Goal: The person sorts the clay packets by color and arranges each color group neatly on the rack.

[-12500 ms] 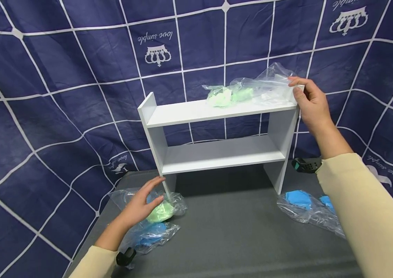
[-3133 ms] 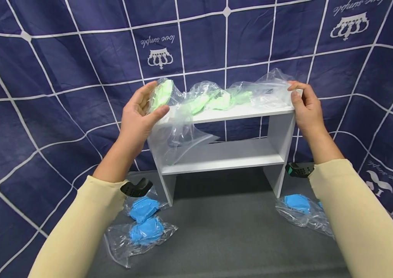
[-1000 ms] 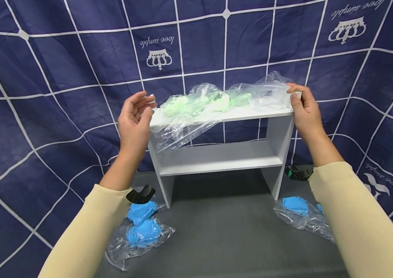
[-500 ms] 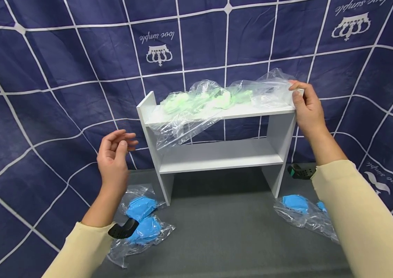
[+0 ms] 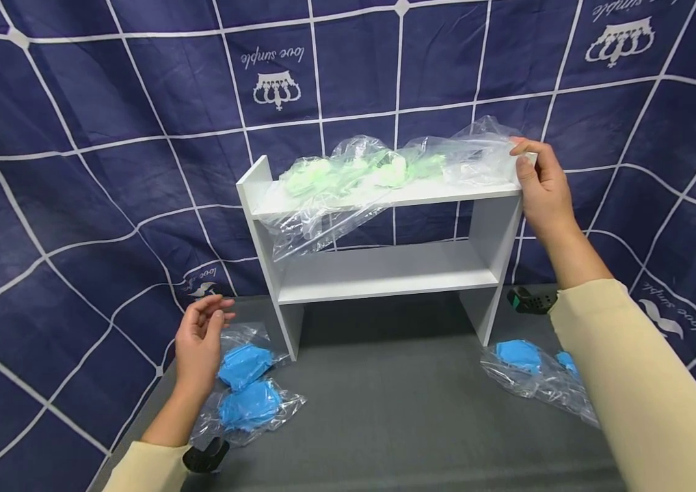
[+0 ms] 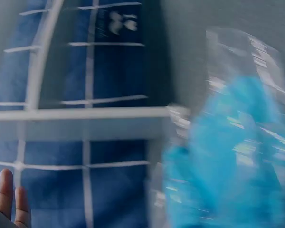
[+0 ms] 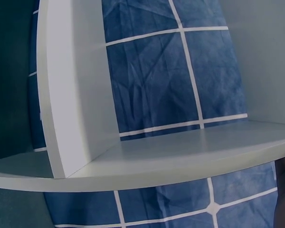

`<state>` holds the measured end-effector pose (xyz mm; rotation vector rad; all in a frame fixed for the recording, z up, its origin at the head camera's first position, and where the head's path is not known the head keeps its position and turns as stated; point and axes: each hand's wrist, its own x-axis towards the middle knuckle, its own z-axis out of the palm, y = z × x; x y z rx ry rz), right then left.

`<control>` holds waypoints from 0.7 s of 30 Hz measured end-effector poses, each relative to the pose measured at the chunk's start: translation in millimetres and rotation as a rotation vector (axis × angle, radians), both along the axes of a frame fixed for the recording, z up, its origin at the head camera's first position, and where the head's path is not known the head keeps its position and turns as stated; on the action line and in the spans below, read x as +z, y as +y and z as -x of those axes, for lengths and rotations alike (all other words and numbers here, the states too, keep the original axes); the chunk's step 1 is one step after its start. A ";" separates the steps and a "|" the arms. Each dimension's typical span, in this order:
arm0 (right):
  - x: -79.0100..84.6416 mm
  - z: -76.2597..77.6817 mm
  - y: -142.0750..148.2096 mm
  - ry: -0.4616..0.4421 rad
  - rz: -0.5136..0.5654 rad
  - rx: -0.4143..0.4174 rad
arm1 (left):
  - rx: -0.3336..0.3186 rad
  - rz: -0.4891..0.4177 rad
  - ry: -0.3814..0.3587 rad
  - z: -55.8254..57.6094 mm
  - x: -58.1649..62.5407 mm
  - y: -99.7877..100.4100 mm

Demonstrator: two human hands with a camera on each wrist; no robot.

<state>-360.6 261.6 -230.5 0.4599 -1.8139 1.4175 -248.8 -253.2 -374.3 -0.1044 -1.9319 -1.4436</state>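
We see the left hand (image 5: 199, 342) in the air, to the left of the white two-tier shelf unit (image 5: 391, 270); its fingers are loosely bent, slightly apart, and holding nothing. Nearest to it, on the dark grey tabletop (image 5: 385, 389), lie two blue bundles (image 5: 252, 404) in clear plastic bags, one just in front of the other, by the foot of the unit's left side panel. The left wrist view gives us them blurred, with a few fingertips at the corner.

The right hand (image 5: 546, 188) grips the top corner of the unit's right side panel, thumb in front and fingers curled over the edge. A clear bag lies right by its fingertips; whether they touch, we cannot tell.

The unit stands upright on the tabletop. Along its upper board we find pale green bundles (image 5: 308, 179) in clear bags, and at the left end a loose bag flap (image 5: 317, 229) hangs over the front edge. By the right foot we see more bagged blue pieces (image 5: 519, 355), partly hidden by the cream right sleeve (image 5: 643, 369). Behind everything hangs a navy curtain (image 5: 354, 68) with a white grid.
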 end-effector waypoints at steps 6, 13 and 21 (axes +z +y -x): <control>0.0 2.6 -0.8 0.010 -0.021 -0.011 | 0.080 0.092 -0.210 -1.6 -33.8 -18.7; 0.6 3.7 -1.0 0.011 -0.017 -0.007 | 0.050 0.280 -0.417 2.9 -55.1 -38.4; 0.4 -0.2 -1.6 0.011 -0.021 -0.019 | -0.105 0.473 -0.700 11.0 -71.7 -53.6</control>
